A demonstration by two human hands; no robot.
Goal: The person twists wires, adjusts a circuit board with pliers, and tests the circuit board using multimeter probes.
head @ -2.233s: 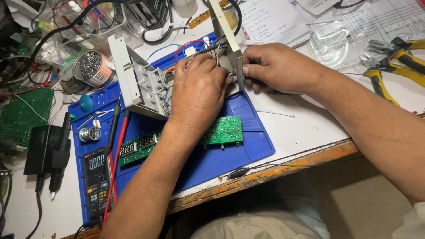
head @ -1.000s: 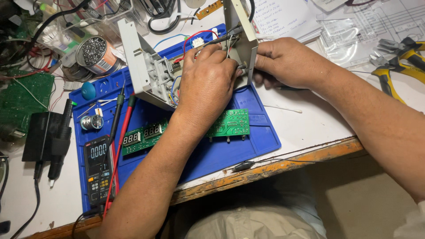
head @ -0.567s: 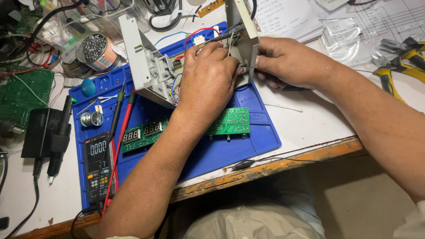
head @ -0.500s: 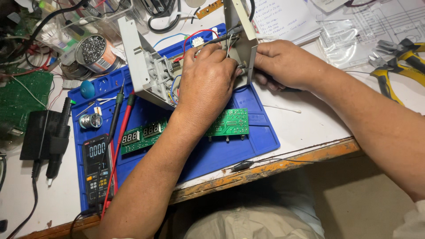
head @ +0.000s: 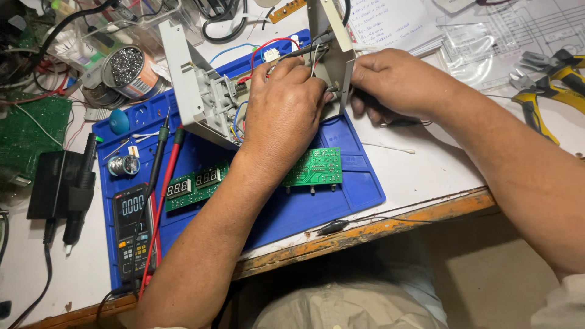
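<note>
We see a repair bench from above, with both hands at work on an opened grey housing [head: 201,91] that stands on a blue mat [head: 359,183] at the far middle of the bench. The left hand [head: 283,109] reaches down into the gap between the two halves of the housing, its fingers curled among the red, blue and white wires [head: 268,52]; whether it pinches a wire or a small part we cannot tell, since the fingertips are hidden. The right hand [head: 393,82] clasps the outer face of the right panel [head: 332,49], thumb and fingers closed on its edge, and holds it upright. We judge the step in hand to be work on the wiring or a fitting inside the housing while the panel is steadied; the next move calls for a firm hold on the panel and fine finger work in a cramped space, with care not to strain the wires. Counted, we find one housing in two halves, two green circuit boards [head: 314,167] lying flat on the mat near the left forearm, the left one [head: 195,186] carrying number displays, one multimeter [head: 134,231] with one red [head: 164,195] and one black probe [head: 159,152], one tin of solder bits [head: 128,70], one solder reel [head: 125,164], one black adapter [head: 58,186] left of the mat, and yellow-handled pliers [head: 548,85] at the far right.
</note>
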